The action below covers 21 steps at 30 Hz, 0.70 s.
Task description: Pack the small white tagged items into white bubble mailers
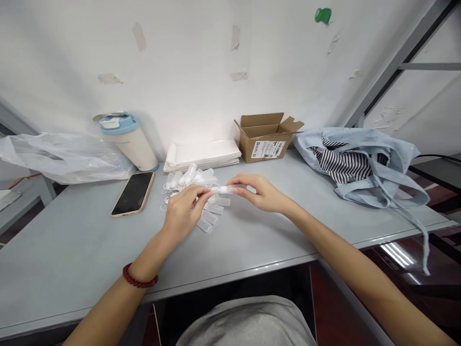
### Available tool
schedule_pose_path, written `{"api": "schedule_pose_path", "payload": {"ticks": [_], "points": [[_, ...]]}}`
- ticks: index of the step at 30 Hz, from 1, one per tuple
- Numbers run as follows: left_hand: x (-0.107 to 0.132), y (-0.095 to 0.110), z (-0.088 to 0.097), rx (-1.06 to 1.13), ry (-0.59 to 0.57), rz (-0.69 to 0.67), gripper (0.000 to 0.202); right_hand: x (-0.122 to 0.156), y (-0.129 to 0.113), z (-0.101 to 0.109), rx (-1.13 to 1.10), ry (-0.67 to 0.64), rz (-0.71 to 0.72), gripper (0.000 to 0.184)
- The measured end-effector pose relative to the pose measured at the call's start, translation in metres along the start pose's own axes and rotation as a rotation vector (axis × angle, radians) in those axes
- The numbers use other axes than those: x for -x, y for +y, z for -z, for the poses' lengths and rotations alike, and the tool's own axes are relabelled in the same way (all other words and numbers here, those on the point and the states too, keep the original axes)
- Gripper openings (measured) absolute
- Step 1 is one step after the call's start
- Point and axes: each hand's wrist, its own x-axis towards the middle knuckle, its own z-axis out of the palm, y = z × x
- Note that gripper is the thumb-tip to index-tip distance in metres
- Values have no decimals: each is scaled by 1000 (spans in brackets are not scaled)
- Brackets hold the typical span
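Both my hands meet over the middle of the grey table [72,250]. My left hand [183,211] and my right hand [257,192] each pinch one end of a small clear plastic tube [224,190], held level just above the table. Under and behind the hands lies a loose heap of several similar small clear plastic tubes and caps [201,185]. A red bead bracelet [139,278] sits on my left wrist.
A phone [133,193] lies face up left of the heap. Behind it stand a cream tumbler with a blue lid [126,139], a stack of white bags [201,154] and an open cardboard box [266,137]. A clear plastic bag [61,156] lies far left, a blue cloth bag [363,163] right.
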Motion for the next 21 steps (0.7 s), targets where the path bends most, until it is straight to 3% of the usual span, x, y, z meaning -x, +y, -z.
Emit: {"api": "schedule_pose_path", "payload": {"ticks": [21], "points": [[2,4,0,62,8,10,8,-1,1,1,-7,2,-7,20]]}}
